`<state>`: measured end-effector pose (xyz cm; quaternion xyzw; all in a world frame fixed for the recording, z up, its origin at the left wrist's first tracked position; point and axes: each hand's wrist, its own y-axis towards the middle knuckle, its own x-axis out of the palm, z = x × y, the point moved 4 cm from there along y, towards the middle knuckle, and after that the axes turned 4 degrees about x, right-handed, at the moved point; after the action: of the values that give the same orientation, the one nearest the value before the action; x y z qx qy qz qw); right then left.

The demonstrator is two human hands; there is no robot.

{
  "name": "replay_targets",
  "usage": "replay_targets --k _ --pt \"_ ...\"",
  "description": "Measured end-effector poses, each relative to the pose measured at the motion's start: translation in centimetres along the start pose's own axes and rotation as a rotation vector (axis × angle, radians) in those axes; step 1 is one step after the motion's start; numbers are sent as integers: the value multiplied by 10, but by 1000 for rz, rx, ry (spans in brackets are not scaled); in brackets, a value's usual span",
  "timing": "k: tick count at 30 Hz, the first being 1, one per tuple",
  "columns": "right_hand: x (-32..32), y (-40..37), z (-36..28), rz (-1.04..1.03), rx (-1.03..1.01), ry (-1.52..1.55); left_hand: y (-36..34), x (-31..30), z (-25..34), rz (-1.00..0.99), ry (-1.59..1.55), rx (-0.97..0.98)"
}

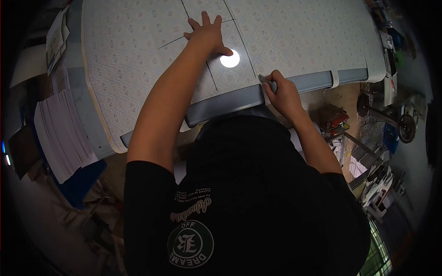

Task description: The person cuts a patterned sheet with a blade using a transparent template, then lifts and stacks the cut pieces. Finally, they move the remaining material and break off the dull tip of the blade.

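My left hand (206, 37) lies on the pale patterned sheet (133, 60) that covers the table, its fingers spread wide. Dark straight lines (241, 41) run along the sheet on both sides of this hand, and a shorter one crosses them. A bright round spot of light (230, 59) shows beside my left thumb. At the table's near edge, my right hand (283, 94) is closed around a slim grey pen-like tool (267, 81). The tool's tip is near the lower end of one dark line. Whether it is a marker or a cutter cannot be made out.
A grey strip (225, 102) runs along the table's near edge, with a pale band (334, 78) over it at the right. Stacked paper (62, 133) stands at the left. Right of me are a handwheel (407, 128) and a rack with papers (357, 165).
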<state>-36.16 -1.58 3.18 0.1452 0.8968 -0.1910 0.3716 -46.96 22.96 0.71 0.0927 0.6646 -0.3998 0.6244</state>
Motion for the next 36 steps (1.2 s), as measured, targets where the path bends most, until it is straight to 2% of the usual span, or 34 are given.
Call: replay_targets --k 4,13,20,22,23,25,29,31,33,36 --pt "-1 3 -4 -26 21 12 2 2 -1 -1 -48 14" --pt "14 2 13 144 -30 84 3 2 1 28 -15 33" --pt "15 101 -17 235 -90 21 1 -3 2 64 33 46" --pt "10 113 -26 249 -98 15 4 -11 0 33 129 82" --pt "8 116 -26 228 -100 20 20 -13 -11 47 129 82" --pt "8 114 -26 205 -100 13 57 -11 -33 101 14 210" --pt "10 109 -25 194 -72 27 62 -37 -51 112 -29 131" --pt "14 112 -24 216 -66 27 67 -40 -46 -10 4 66" --pt "17 115 -24 260 -75 27 66 -38 -42 -21 8 66" --pt "17 157 -37 296 -99 39 68 -40 -40 -54 -1 52"
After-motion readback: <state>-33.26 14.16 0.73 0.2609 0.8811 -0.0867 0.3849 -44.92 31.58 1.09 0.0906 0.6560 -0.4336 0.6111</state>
